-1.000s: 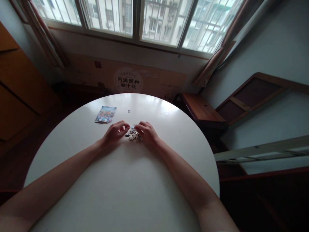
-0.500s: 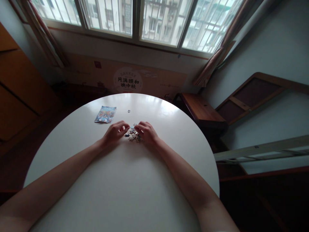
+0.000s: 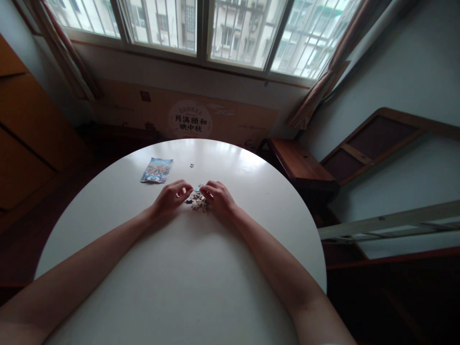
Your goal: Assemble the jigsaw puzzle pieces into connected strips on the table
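Observation:
Both hands meet over a small heap of jigsaw puzzle pieces [image 3: 200, 203] on the white round table [image 3: 179, 273]. My left hand [image 3: 174, 194] is closed in a pinch at the heap's left side. From the right, my right hand [image 3: 220, 195] pinches too, its fingertips a short way from the left ones. A small light-blue puzzle piece [image 3: 196, 189] spans the gap between the fingertips, gripped from both sides. Beyond the hands, one dark puzzle piece [image 3: 191, 166] lies apart from the heap. The palms are hidden.
A blue printed packet [image 3: 157, 170] with a penguin picture lies on the table's far left. A wooden bench [image 3: 302, 160] stands past the right rim. Behind the table are a printed banner [image 3: 226, 117] and barred windows [image 3: 237, 33].

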Tool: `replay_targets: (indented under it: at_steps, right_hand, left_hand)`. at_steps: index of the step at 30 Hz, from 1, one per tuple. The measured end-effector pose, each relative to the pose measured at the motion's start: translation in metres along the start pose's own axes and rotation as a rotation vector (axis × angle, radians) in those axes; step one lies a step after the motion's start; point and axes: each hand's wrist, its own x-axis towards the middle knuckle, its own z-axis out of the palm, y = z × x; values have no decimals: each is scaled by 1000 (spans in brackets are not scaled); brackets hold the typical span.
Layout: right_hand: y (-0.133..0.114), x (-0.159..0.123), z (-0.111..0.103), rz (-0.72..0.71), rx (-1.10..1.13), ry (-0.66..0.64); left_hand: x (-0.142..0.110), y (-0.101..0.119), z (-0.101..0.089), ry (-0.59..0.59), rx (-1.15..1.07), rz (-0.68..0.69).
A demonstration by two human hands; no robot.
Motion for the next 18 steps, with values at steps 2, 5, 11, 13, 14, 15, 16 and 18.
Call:
replay_targets:
  at_steps: [2, 5, 11, 13, 14, 15, 16, 18]
  right_hand:
    - [0, 0, 0, -4, 2, 5]
    - [1, -1, 1, -1, 7, 6]
    - [1, -1, 2, 5, 2, 7]
    - [1, 0, 1, 5, 0, 7]
    - [0, 0, 1, 5, -2, 10]
    - [0, 0, 1, 4, -4, 12]
    - [-1, 0, 0, 3, -7, 15]
    - [-1, 0, 0, -1, -6, 17]
  left_hand:
    - [0, 0, 0, -2, 3, -1]
    - [0, -1, 0, 0, 2, -1]
    - [-1, -2, 1, 5, 3, -2]
    - [-1, -3, 1, 5, 17, -4]
    - [-1, -3, 1, 2, 21, -5]
    - [-1, -4, 1, -1, 23, -7]
    - [-1, -4, 2, -2, 23, -7]
    - [-1, -4, 2, 0, 22, -4]
